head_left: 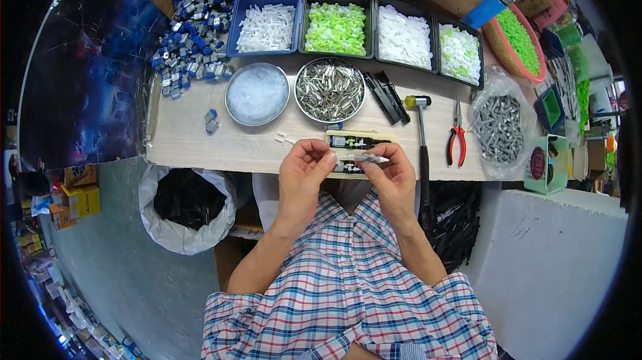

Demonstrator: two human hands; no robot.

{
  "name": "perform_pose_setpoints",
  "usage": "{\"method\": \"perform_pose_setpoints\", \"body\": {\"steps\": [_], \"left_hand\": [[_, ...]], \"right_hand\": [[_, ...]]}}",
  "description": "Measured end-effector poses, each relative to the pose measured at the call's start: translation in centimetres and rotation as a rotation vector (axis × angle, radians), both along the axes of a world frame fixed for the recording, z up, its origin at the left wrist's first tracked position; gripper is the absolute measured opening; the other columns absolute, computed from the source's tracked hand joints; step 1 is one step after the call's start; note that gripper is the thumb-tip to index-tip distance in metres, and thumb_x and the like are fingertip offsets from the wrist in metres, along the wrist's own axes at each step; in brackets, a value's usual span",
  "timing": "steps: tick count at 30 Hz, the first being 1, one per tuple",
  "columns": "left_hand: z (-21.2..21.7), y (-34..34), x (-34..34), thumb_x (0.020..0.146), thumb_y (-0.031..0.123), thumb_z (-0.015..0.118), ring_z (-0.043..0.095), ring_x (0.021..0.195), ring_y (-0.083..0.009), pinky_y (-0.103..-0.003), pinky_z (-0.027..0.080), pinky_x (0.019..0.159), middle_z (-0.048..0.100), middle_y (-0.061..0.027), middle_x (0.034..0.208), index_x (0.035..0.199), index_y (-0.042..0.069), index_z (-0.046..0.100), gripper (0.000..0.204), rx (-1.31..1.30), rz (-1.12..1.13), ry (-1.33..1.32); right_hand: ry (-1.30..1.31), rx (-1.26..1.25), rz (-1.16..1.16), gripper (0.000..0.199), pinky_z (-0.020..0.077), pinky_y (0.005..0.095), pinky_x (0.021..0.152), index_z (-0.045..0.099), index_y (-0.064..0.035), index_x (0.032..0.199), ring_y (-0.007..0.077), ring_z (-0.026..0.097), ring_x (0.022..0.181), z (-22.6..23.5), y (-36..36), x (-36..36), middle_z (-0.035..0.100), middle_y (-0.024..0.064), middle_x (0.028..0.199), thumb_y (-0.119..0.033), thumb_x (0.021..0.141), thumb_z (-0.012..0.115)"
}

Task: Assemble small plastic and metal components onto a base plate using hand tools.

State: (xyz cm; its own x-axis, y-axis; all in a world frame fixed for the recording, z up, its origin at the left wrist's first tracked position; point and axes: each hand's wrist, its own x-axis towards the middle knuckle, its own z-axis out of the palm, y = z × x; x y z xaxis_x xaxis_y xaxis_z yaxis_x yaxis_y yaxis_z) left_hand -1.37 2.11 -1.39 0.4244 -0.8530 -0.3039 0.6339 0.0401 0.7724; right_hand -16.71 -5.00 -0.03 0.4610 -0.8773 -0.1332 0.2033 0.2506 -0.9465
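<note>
My left hand [304, 166] and my right hand [391, 171] meet at the near edge of a wooden bench [187, 139]. Between their fingertips is a small grey and white part [366, 158], pinched mainly by my right hand while the left fingers touch its end. Just beyond the hands lies a pale wooden jig [361, 140] holding dark assembled pieces. A tiny white piece [283, 138] lies to the left of the jig.
Two round metal bowls hold clear bits [257, 94] and metal pins [330, 90]. Behind are trays of white [266, 27] and green [336, 28] parts and a heap of blue-grey pieces [194, 32]. A hammer [420, 126], red pliers [457, 138] and a bag of grey parts [498, 129] lie right.
</note>
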Motion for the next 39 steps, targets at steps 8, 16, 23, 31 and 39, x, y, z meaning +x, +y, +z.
{"method": "perform_pose_setpoints", "body": {"steps": [8,16,23,31,39], "left_hand": [[0.5,-0.2,0.7,0.092,0.001,0.071,0.065,0.085,-0.0110,-0.024,0.054,0.080,0.066,-0.0057,0.096,0.108,0.000,0.061,0.020,0.029,-0.069,-0.109],[1.8,-1.4,1.3,0.091,0.003,0.073,0.066,0.078,-0.0081,-0.022,0.055,0.073,0.070,-0.0043,0.089,0.103,-0.002,0.067,0.014,0.117,-0.302,-0.106],[0.9,-2.8,0.3,0.094,0.006,0.070,0.067,0.077,-0.0070,-0.020,0.055,0.068,0.071,-0.0043,0.086,0.103,-0.002,0.068,0.012,0.121,-0.324,-0.400],[0.3,-5.4,0.3,0.096,0.006,0.066,0.066,0.065,-0.0102,-0.024,0.052,0.058,0.071,-0.0067,0.077,0.100,-0.002,0.068,0.010,0.242,-0.473,-0.472],[-0.8,-5.3,0.1,0.082,0.000,0.072,0.063,0.081,-0.0281,-0.038,0.051,0.069,0.060,-0.0108,0.087,0.094,0.000,0.069,0.013,-0.139,-0.201,-1.431]], "right_hand": [[0.139,0.008,0.080,0.022,0.0559,0.0259,0.087,0.061,0.0018,0.113,0.0138,0.068,0.097,-0.1,-1.3,-1.1,0.067,0.0085,0.106,0.004,0.092,0.067],[0.007,0.087,0.181,0.023,0.0533,0.0220,0.074,0.068,0.0007,0.116,0.0094,0.067,0.083,-1.2,-1.7,-2.6,0.071,0.0071,0.100,0.001,0.092,0.066],[0.102,0.182,0.099,0.018,0.0527,0.0232,0.072,0.068,0.0012,0.115,0.0073,0.061,0.079,-0.7,-2.2,-3.4,0.068,0.0040,0.092,-0.004,0.097,0.064],[0.308,-0.022,-0.041,0.009,0.0491,0.0211,0.069,0.064,-0.0008,0.095,0.0057,0.059,0.075,-1.7,-3.5,-4.1,0.064,-0.0002,0.084,-0.009,0.097,0.068],[0.471,-0.162,-0.136,0.012,0.0491,0.0228,0.066,0.067,0.0022,0.096,0.0063,0.060,0.072,-3.7,-4.5,-4.2,0.067,0.0018,0.080,-0.010,0.095,0.070]]}}
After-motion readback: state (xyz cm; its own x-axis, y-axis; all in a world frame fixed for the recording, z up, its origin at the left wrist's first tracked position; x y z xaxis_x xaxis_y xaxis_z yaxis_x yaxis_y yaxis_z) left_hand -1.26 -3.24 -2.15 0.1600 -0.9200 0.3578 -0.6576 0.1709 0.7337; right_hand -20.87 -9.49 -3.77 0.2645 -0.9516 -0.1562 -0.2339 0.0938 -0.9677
